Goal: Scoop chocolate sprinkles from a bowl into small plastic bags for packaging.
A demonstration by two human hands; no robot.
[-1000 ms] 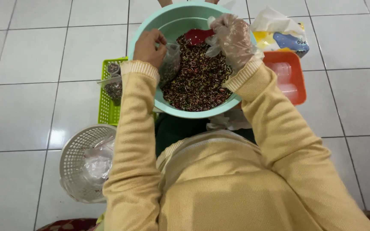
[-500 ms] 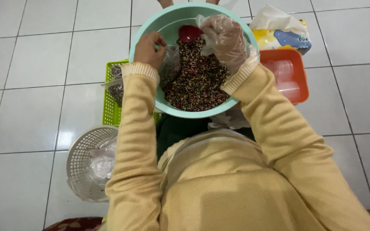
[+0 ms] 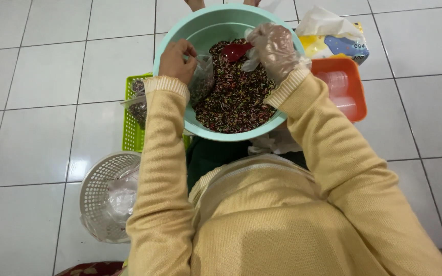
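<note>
Sat on the tiled floor (image 3: 37, 128), teal bowl (image 3: 180, 46) in front of me, close to my lap.

Bowl was partly filled with a dark mix (image 3: 236, 97) flecked red, green and pale. It lay heaped in the near half; the far inner wall stayed bare.

Left hand (image 3: 176, 60), bare, was at the bowl's left rim. Fingers curled and pinched on the mouth of a small clear bag (image 3: 202, 81), which hung down inside the bowl, against the mix. Some of the mix showed through the plastic.

Right hand (image 3: 273, 46) wore a clear glove. Fingers were closed round the handle of a red scoop (image 3: 236, 50). The scoop's bowl pointed left, over the mix, near the bag's mouth but apart from it. I could not tell what it carried.

Around me:
- green basket (image 3: 131, 133) just left of the bowl, with filled bags (image 3: 139, 105) in it
- white basket (image 3: 101, 197) nearer me on the left, crumpled plastic (image 3: 123, 193) inside
- orange tray (image 3: 351, 89) right of the bowl, clear tubs (image 3: 339, 84) stacked in it
- white, yellow and blue packet (image 3: 333, 36) beyond the tray

Both my sleeves were yellow knit, ribbed at the cuffs.
</note>
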